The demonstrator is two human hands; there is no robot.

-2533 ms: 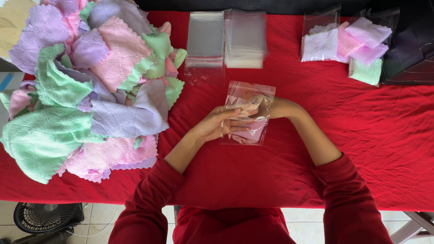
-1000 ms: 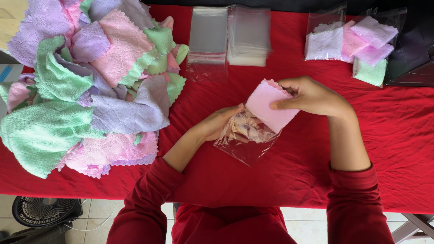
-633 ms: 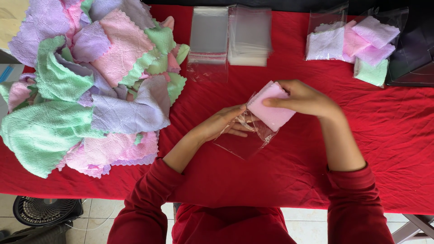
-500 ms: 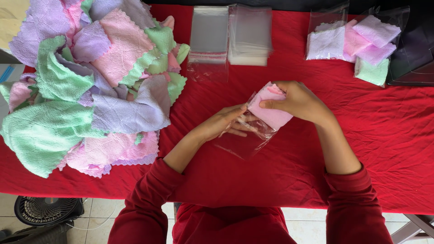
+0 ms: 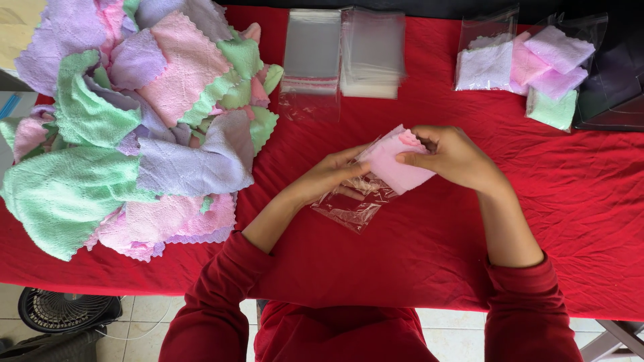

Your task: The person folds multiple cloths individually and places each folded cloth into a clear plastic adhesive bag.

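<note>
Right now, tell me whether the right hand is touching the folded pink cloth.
Touching. The head view shows the right hand with thumb and fingers pinching the folded pink cloth at its upper edge, no gap between them.

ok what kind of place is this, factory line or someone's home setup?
Probably a small home or workshop packing table, not a factory line: a red cloth-covered table, a loose heap of pastel microfibre cloths, stacks of clear plastic sleeves, and bagged folded cloths. A floor fan sits on tiled floor.

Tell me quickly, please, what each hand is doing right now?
Left hand: closed on the clear plastic bag.
Right hand: closed on the folded pink cloth.
</note>
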